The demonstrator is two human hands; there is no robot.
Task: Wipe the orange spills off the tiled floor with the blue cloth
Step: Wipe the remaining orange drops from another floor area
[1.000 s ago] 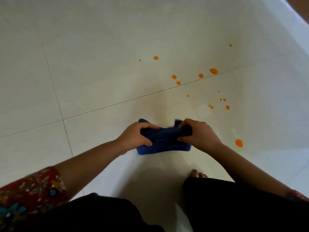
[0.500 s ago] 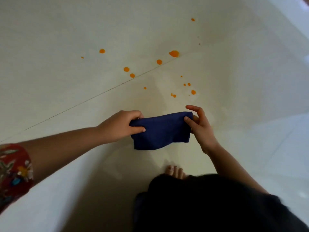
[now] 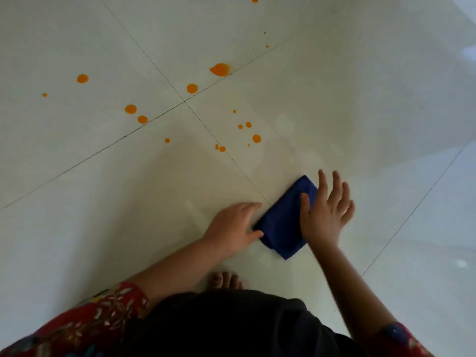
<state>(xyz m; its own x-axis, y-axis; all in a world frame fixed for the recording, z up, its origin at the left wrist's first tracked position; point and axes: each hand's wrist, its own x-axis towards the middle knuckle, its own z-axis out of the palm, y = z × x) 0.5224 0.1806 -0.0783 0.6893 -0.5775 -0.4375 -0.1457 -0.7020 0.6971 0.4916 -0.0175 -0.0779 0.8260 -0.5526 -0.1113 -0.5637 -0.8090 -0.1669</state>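
The folded blue cloth (image 3: 282, 222) lies on the pale tiled floor (image 3: 373, 104), below and to the right of the orange spills. My right hand (image 3: 327, 212) presses flat on the cloth's right side with fingers spread and straight. My left hand (image 3: 233, 226) touches the cloth's left edge, which sits between thumb and forefinger, fingers fairly straight. Several orange drops are scattered across the tiles ahead. The largest orange drop (image 3: 220, 69) is near a grout line, and a round drop (image 3: 256, 138) is the nearest sizeable one to the cloth.
My bare toes (image 3: 225, 279) stand on the floor just behind my hands, with my dark-clothed knee (image 3: 231, 325) below them. Grout lines cross at a tile corner (image 3: 184, 101) among the drops. A red floral sleeve (image 3: 103, 313) shows at lower left.
The cloth went from being held up between both hands to lying on the floor further right. My right hand let go and now lies flat on it. The view shifted right.
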